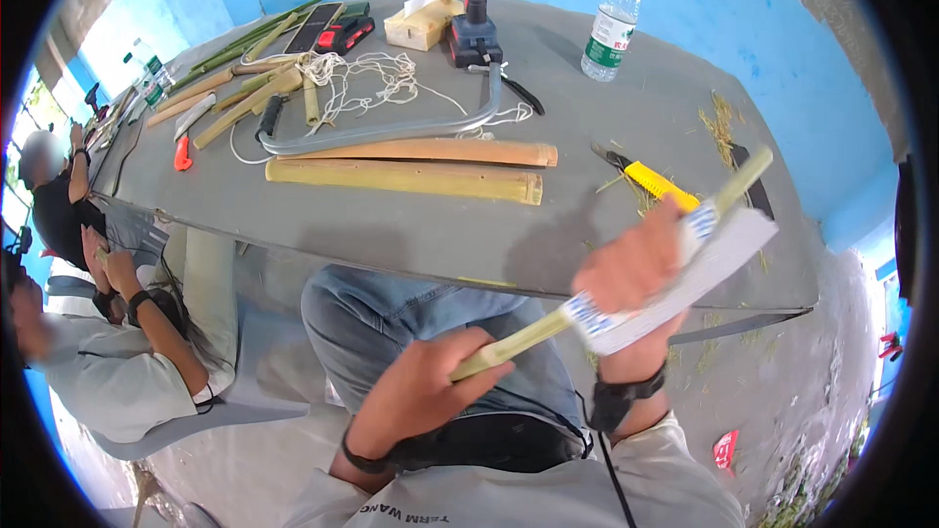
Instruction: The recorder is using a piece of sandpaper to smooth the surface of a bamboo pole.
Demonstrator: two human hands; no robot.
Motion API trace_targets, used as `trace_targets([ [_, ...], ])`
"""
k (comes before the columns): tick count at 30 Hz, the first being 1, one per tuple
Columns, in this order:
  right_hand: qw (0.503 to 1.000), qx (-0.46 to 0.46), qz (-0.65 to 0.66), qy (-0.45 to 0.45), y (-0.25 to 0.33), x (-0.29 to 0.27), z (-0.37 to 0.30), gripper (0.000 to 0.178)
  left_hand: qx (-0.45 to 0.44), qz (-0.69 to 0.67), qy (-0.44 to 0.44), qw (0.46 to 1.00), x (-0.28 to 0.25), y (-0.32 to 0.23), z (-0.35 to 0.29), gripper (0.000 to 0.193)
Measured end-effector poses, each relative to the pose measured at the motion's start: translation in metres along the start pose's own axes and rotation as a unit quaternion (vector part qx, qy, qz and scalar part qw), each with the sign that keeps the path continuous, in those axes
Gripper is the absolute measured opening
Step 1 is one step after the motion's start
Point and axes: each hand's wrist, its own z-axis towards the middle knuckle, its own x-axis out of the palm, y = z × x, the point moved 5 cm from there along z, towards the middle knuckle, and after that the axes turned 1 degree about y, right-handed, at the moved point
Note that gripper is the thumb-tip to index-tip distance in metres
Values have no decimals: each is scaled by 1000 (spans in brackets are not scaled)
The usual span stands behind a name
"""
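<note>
A slim, pale green bamboo stick [528, 338] slants up to the right above my lap and the table's near edge. My left hand [419, 383] is closed round its lower end. Further up, my right hand [628, 266], slightly blurred, grips a folded sheet of sandpaper [690, 282] around the stick. The sheet is pale grey, with blue print on its other face. Beyond my right hand, a yellow utility knife [657, 184] lies on the table. Two split bamboo pieces [411, 179] rest side by side further left.
On the grey table [391, 240] are a hacksaw [391, 140], tangled white string [362, 78], a red-and-black cordless drill [476, 10], a tissue pack [424, 23], a water bottle [613, 24] and more bamboo [249, 103]. Another person [127, 362] sits at left.
</note>
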Motion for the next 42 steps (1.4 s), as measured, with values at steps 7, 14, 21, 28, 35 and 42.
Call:
trace_targets([
  [7, 996, -63, 67, 11, 20, 3, 10, 52, -81, 17, 13, 996, -12, -3, 2, 32],
  [14, 994, -79, 72, -26, 30, 3, 9, 49, -99, -5, 23, 995, -21, 5, -3, 30],
  [21, 994, -99, 53, 11, 29, 13, 13, 48, -14, -25, -12, 1000, -25, 3, 1, 37],
  [28, 998, -48, -13, 31, 17, -6, 11, 47, -34, -30, -1, 999, -20, 2, 3, 38],
  [35, 996, -43, 73, -8, 13, -11, 8, 42, -60, -47, 29, 997, -6, 11, 4, 32],
  [42, 997, -69, 25, 2, 36, -11, 4, 35, -78, -35, 37, 996, -16, 2, -3, 37],
])
